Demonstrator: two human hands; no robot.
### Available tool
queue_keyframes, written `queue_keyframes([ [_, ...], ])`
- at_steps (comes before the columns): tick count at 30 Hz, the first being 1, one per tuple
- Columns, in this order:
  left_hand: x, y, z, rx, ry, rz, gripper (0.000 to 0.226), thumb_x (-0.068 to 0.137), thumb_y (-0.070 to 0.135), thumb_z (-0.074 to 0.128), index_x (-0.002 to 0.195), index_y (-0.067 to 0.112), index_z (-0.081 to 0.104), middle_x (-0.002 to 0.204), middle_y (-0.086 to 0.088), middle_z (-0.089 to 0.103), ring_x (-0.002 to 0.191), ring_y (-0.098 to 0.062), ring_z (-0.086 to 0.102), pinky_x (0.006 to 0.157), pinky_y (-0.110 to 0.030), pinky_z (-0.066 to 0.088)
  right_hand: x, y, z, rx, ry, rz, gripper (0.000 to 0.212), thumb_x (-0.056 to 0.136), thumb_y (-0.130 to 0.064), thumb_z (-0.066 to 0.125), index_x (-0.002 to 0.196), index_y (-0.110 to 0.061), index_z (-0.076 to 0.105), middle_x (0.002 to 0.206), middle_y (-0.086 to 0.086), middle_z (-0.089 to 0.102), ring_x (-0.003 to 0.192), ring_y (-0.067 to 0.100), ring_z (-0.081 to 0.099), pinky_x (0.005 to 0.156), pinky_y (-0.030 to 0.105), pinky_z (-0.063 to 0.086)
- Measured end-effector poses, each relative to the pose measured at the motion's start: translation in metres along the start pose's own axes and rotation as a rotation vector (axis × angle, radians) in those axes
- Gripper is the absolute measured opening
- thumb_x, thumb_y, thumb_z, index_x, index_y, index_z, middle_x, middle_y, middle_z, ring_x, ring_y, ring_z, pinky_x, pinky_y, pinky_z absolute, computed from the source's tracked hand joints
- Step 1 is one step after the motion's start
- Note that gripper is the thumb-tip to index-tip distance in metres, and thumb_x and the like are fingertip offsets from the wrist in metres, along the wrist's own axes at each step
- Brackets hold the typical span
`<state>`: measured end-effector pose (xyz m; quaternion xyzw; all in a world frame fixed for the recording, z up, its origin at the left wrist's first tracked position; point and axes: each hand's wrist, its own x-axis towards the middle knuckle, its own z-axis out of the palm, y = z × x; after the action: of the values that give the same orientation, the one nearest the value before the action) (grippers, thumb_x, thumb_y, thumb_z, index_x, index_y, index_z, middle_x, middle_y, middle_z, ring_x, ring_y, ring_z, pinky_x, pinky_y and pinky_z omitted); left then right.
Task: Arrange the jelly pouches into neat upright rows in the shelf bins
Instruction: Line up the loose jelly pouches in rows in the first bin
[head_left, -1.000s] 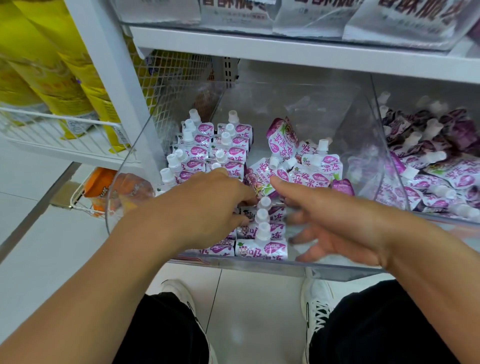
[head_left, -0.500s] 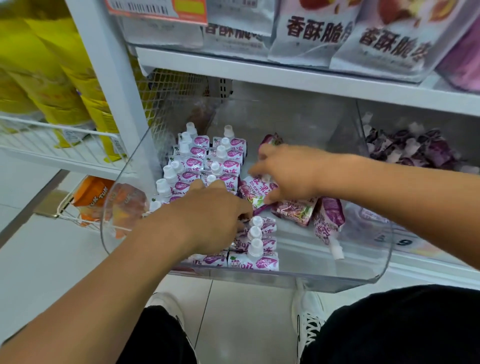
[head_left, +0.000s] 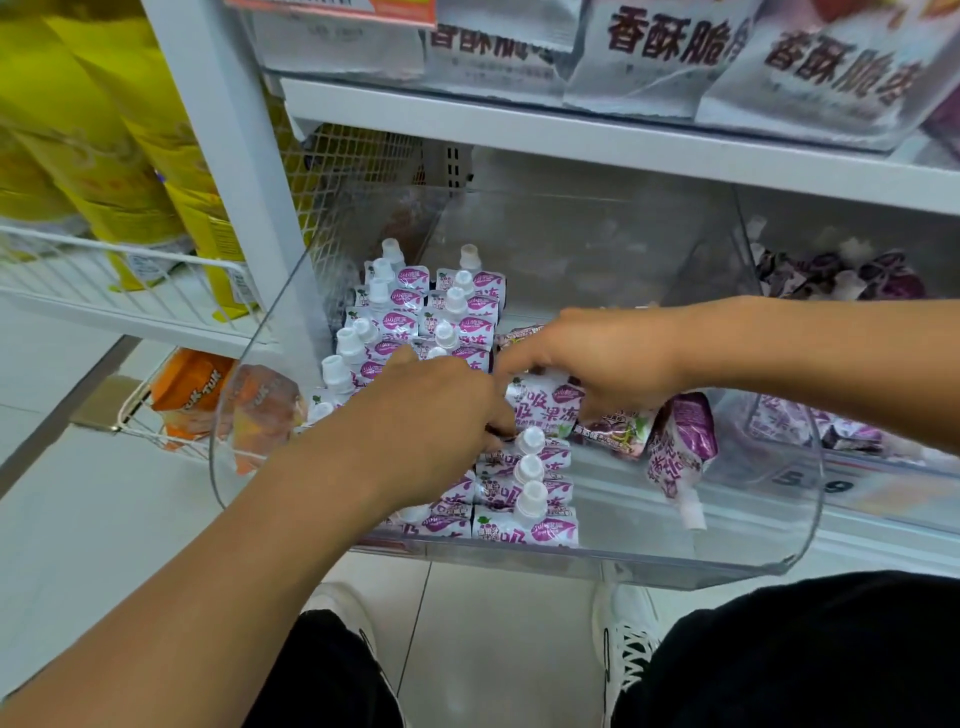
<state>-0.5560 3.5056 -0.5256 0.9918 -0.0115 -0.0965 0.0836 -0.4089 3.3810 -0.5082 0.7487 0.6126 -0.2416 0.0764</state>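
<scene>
The jelly pouches you are sorting sit in the clear plastic bin on the lower shelf. Along the bin's left side they stand upright in two rows, white caps up, running from the back wall toward the front lip. The front of the right-hand row shows three capped pouches standing one behind another.

Your right hand is closed around the top of one pouch, holding it upright just behind those three, its printed face toward you. Under and beside that hand, a few more pouches lie loose on the bin floor: one flat on its face, and another tipped over with its cap pointing down at the front lip.

Your left hand rests over the middle of the rows with fingers curled downward; you cannot tell whether it grips anything, since the fingers hide what is beneath.

To the right, a second clear bin holds a jumble of darker purple pouches. Above, the upper shelf carries silver snack bags. To the left, yellow packets stand in a wire rack, with orange packets lower down.
</scene>
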Motion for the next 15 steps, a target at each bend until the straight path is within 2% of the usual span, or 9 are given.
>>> queue_keyframes([
  [1,-0.001,0.000,-0.002,-0.004,0.027,-0.004,0.021,0.096,0.036,0.059,0.114,0.039,0.068,0.107,0.013,0.070,0.104,-0.013,0.059,0.098,-0.042,0.034,0.003,0.000,0.000,0.074,-0.027,-0.011,0.068,0.076,-0.004,0.079,0.127,-0.040,0.051,0.119,-0.009,0.062,0.099,0.013,0.061,0.083,0.040,0.053],
  [3,-0.003,-0.001,-0.005,-0.030,0.137,0.001,0.014,0.089,0.040,0.065,0.102,0.036,0.070,0.095,0.016,0.071,0.096,-0.008,0.061,0.099,-0.043,0.037,0.007,0.004,-0.003,0.321,-0.057,0.017,0.065,0.079,-0.001,0.078,0.124,-0.038,0.049,0.097,-0.011,0.062,0.081,0.006,0.066,0.074,0.038,0.056],
  [4,-0.003,-0.002,-0.007,-0.047,0.206,-0.002,0.015,0.087,0.042,0.067,0.100,0.035,0.067,0.090,0.017,0.069,0.094,-0.007,0.059,0.099,-0.042,0.038,0.008,0.007,-0.003,0.462,-0.071,0.053,0.067,0.080,0.002,0.076,0.125,-0.036,0.045,0.087,-0.008,0.061,0.072,0.009,0.068,0.069,0.037,0.057],
  [6,-0.002,-0.003,-0.007,-0.103,0.298,-0.010,0.025,0.084,0.046,0.066,0.106,0.036,0.060,0.095,0.017,0.067,0.099,-0.008,0.055,0.099,-0.041,0.038,0.010,0.013,0.003,0.641,-0.100,0.124,0.065,0.079,0.008,0.074,0.125,-0.025,0.043,0.078,0.000,0.062,0.064,0.016,0.065,0.063,0.034,0.055],
  [8,0.002,-0.003,-0.007,-0.145,0.251,-0.008,0.035,0.086,0.049,0.063,0.118,0.037,0.056,0.105,0.017,0.066,0.106,-0.011,0.054,0.101,-0.042,0.037,0.007,0.017,0.010,0.785,-0.130,0.193,0.056,0.079,0.016,0.069,0.120,-0.014,0.045,0.074,0.003,0.064,0.059,0.013,0.061,0.058,0.029,0.051],
  [10,0.009,-0.001,-0.003,-0.095,0.179,0.002,0.026,0.091,0.047,0.060,0.114,0.036,0.059,0.102,0.014,0.068,0.104,-0.014,0.055,0.100,-0.042,0.034,0.001,0.019,0.009,0.876,-0.189,0.233,0.056,0.078,0.020,0.066,0.122,-0.009,0.047,0.085,0.004,0.069,0.069,0.014,0.069,0.064,0.030,0.057],
  [11,0.012,-0.001,0.000,-0.057,0.172,0.009,0.016,0.093,0.043,0.059,0.106,0.035,0.062,0.095,0.011,0.068,0.100,-0.016,0.056,0.096,-0.040,0.031,-0.002,0.020,0.002,0.837,-0.195,0.238,0.059,0.078,0.019,0.067,0.126,-0.011,0.048,0.099,0.004,0.070,0.084,0.018,0.072,0.074,0.035,0.060],
  [12,0.015,-0.002,0.002,-0.034,0.176,0.013,0.009,0.095,0.039,0.059,0.098,0.033,0.064,0.087,0.009,0.067,0.094,-0.017,0.056,0.090,-0.038,0.028,-0.004,0.023,-0.007,0.690,-0.157,0.237,0.062,0.079,0.014,0.069,0.129,-0.016,0.049,0.112,0.003,0.067,0.095,0.019,0.070,0.083,0.038,0.059],
  [15,0.019,-0.002,0.007,-0.020,0.194,0.000,0.012,0.096,0.029,0.059,0.084,0.029,0.064,0.075,0.007,0.063,0.082,-0.016,0.052,0.081,-0.035,0.021,0.000,0.027,-0.026,0.034,0.014,0.200,0.069,0.079,-0.012,0.080,0.139,-0.023,0.048,0.130,-0.004,0.059,0.111,0.018,0.060,0.093,0.033,0.051],
])
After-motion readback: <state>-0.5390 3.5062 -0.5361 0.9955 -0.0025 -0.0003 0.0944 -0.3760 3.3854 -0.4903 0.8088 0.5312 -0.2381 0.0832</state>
